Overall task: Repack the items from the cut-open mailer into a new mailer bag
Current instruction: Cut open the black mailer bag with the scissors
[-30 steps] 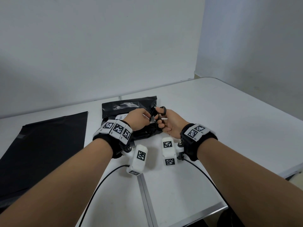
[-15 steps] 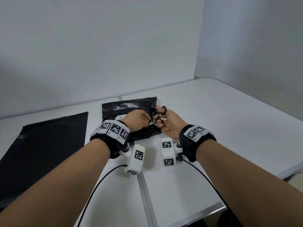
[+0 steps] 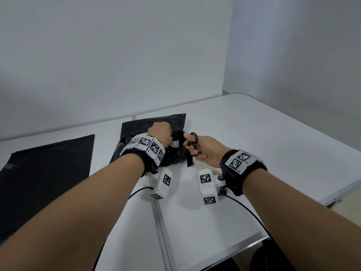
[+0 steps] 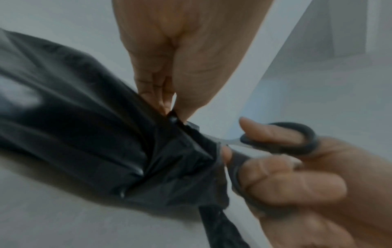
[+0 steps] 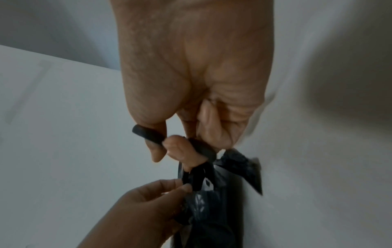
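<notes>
A filled black mailer (image 3: 172,155) is lifted off the white table (image 3: 254,137) at mid-distance. My left hand (image 3: 159,134) pinches its top edge between thumb and fingers (image 4: 161,94), and the black plastic (image 4: 89,134) bunches below that pinch. My right hand (image 3: 203,151) holds black-handled scissors (image 3: 192,142), thumb through one ring (image 4: 297,139) and fingers through the other. The blades go into the mailer's edge beside my left fingertips and are mostly hidden. A cut strip of black plastic (image 3: 188,155) hangs down from the bag. What is inside the mailer is hidden.
A second black mailer bag (image 3: 45,177) lies flat on the table at the left. Another flat black sheet (image 3: 152,124) lies under and behind the held mailer. A seam (image 3: 162,227) runs down the table toward me. Walls stand close behind and to the right.
Both hands have risen and moved away from me with the mailer. The scissors have cut further along its edge, and a strip of black plastic now hangs loose.
</notes>
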The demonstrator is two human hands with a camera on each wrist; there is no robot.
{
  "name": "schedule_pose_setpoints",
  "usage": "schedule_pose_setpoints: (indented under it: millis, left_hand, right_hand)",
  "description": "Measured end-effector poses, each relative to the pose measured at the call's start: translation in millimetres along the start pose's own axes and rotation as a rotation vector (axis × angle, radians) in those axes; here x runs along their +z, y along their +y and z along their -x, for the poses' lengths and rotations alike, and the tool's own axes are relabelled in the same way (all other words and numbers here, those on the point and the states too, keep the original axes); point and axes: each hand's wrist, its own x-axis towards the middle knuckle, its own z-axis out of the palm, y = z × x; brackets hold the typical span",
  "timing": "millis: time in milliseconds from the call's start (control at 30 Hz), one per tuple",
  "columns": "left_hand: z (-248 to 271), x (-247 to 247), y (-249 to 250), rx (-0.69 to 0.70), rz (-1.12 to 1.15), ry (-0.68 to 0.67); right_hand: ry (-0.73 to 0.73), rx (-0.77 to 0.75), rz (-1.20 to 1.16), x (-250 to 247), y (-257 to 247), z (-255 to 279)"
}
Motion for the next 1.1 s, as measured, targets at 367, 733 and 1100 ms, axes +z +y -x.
schedule_pose_setpoints:
  millis: [367,733,1100]
  left_hand:
    - [-1.0,-4.1,-3.5,-0.001,0.235,0.12]
    - [3.3,-12.0,-8.4,0.038,0.134,0.074]
    - [2.0,-13.6,-23.0,-0.115,0.21,0.12]
  right_hand:
    - [-0.083,0.11,-0.046,1.2,-2.5,5.8]
    - [-0.013,0.0,-0.149,10.9,-6.0,-5.0]
    - [-0.09,0.084,0.119,-26.4,-17.9,23.4]
